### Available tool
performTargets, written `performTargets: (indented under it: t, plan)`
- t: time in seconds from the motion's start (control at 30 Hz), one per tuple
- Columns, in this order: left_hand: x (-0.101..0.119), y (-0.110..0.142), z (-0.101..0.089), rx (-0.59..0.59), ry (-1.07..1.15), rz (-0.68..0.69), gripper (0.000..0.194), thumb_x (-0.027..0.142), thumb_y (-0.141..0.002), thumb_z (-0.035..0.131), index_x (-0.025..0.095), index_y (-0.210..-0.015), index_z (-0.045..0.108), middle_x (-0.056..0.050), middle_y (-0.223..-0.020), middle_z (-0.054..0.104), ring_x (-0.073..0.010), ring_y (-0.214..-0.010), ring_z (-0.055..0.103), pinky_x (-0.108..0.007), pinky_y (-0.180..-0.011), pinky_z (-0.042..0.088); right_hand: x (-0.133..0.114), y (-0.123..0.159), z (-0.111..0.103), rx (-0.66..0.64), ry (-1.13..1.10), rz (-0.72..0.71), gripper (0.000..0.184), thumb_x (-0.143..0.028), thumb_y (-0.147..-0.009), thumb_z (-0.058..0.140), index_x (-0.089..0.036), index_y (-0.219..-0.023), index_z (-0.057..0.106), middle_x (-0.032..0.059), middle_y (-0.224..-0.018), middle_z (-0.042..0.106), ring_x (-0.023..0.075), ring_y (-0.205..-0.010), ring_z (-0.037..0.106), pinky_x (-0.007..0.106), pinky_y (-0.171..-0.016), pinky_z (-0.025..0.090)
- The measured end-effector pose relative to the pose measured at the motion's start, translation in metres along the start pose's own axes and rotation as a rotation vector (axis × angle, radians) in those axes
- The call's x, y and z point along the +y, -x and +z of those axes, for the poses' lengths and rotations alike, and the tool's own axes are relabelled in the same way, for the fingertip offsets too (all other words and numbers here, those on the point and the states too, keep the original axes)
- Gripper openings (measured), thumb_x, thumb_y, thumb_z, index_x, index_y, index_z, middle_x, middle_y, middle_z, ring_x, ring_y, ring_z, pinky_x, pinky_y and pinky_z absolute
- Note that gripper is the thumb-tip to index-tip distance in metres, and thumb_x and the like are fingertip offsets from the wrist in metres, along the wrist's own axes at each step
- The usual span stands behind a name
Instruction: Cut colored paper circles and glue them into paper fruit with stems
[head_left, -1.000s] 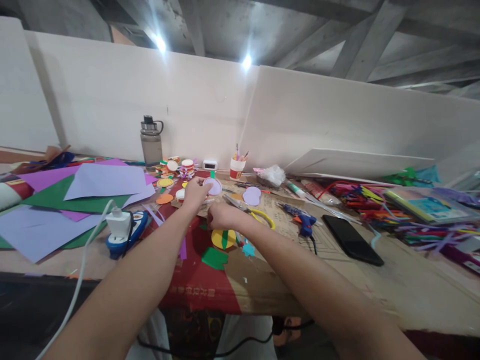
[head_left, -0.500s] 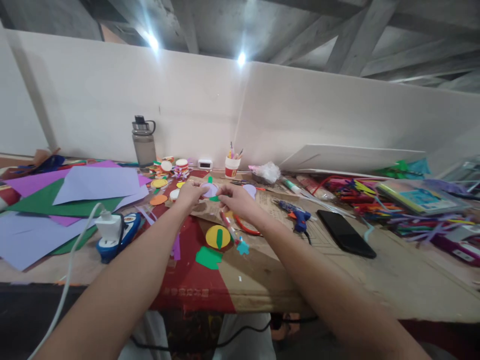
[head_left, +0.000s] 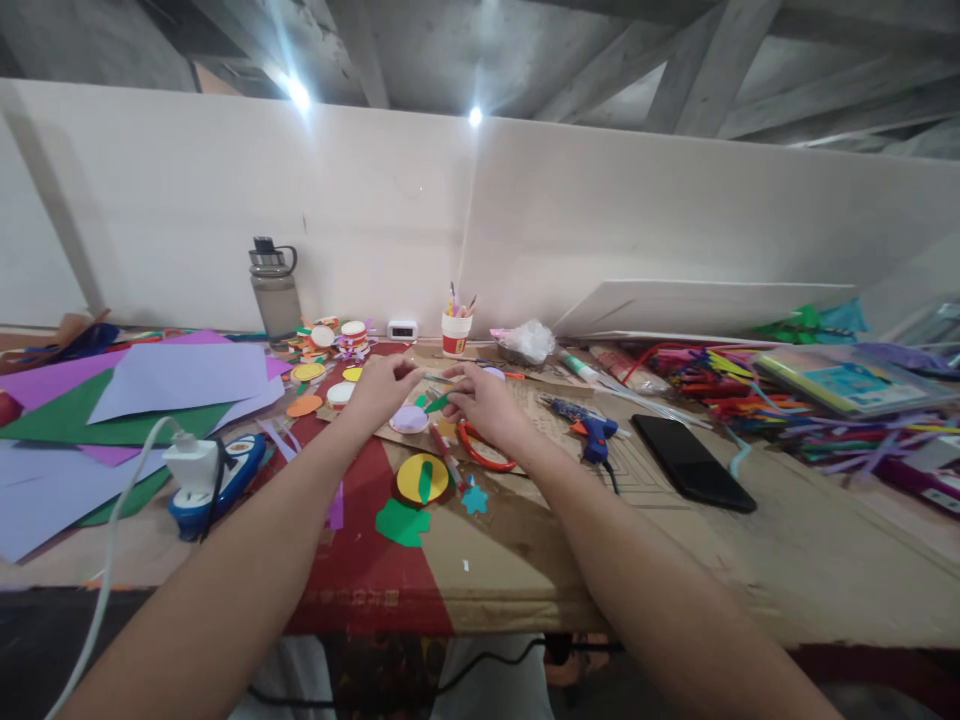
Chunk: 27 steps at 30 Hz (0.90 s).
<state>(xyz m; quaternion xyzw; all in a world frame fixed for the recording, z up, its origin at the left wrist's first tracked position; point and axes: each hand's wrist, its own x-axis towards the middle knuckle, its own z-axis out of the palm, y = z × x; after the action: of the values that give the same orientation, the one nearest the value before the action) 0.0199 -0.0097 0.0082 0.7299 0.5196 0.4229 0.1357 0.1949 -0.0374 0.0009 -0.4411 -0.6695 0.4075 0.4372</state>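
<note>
My left hand and my right hand are close together above the table, fingers pinched. A thin, greyish item spans the gap between their fingertips, too small to name. A green paper strip meets the fingertips of my right hand and appears pinched there. Just below my hands lies a light purple disc with a bit of green at its upper edge. Nearer to me is a yellow disc with a green strip across it, beside a green paper scrap and a blue flower shape.
Red-handled scissors, a blue glue gun and a black phone lie to the right. Coloured paper sheets and a power strip are left. A bottle and a pencil cup stand behind.
The purple disc, held between both hands before, now lies on the table below them. My hands have shifted to the thin item and the green strip. The view has moved slightly.
</note>
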Motion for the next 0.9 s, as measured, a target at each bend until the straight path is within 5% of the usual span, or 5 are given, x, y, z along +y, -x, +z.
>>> performTargets:
  t: [0.17,0.43,0.57,0.8,0.9]
  plan:
    - [0.01,0.009,0.009,-0.298,0.375,-0.026,0.023,0.039,-0.075,0.063,0.017,-0.072,0.068,0.0,-0.058,0.059,-0.0105,-0.049,0.049,-0.022,-0.048,0.036,-0.004,0.004,-0.003,0.069,0.127,-0.074,0.037,-0.002,-0.079,0.053,-0.017,-0.113,0.05,-0.0005,-0.072,0.064,0.0106,-0.058,0.062,0.021,-0.054,0.051]
    - [0.013,0.011,0.011,-0.257,0.623,-0.164,0.026,0.028,-0.058,0.077,0.015,-0.079,0.07,-0.001,-0.065,0.065,-0.0098,-0.052,0.053,-0.022,-0.051,0.044,-0.001,-0.003,-0.005,0.111,-0.132,-0.008,0.011,-0.019,-0.089,0.047,-0.018,-0.098,0.052,-0.0024,-0.066,0.06,0.0099,-0.051,0.059,0.023,-0.051,0.052]
    - [0.01,0.009,0.011,-0.202,0.623,-0.212,0.028,0.03,-0.059,0.078,0.013,-0.081,0.071,-0.003,-0.068,0.066,-0.0089,-0.053,0.052,-0.023,-0.052,0.042,-0.003,-0.004,-0.004,0.099,-0.11,0.0,0.012,-0.023,-0.09,0.044,-0.017,-0.088,0.055,-0.0002,-0.071,0.062,0.0088,-0.055,0.058,0.021,-0.052,0.05]
    - [0.002,0.008,0.013,-0.188,0.72,-0.248,0.031,0.036,-0.06,0.079,0.013,-0.076,0.067,0.0,-0.062,0.061,-0.0082,-0.052,0.051,-0.022,-0.051,0.039,0.001,-0.004,-0.023,0.115,0.522,-0.099,0.021,-0.03,-0.089,0.047,-0.016,-0.082,0.063,0.0051,-0.078,0.068,0.0137,-0.068,0.061,0.024,-0.063,0.045]
    - [0.003,0.008,0.013,-0.164,0.78,-0.298,0.033,0.037,-0.057,0.081,0.013,-0.071,0.064,0.001,-0.057,0.059,-0.0081,-0.051,0.051,-0.021,-0.051,0.038,0.006,0.001,-0.036,-0.013,0.889,-0.003,0.021,-0.033,-0.084,0.056,-0.016,-0.076,0.065,0.0087,-0.077,0.068,0.0182,-0.072,0.062,0.027,-0.065,0.043]
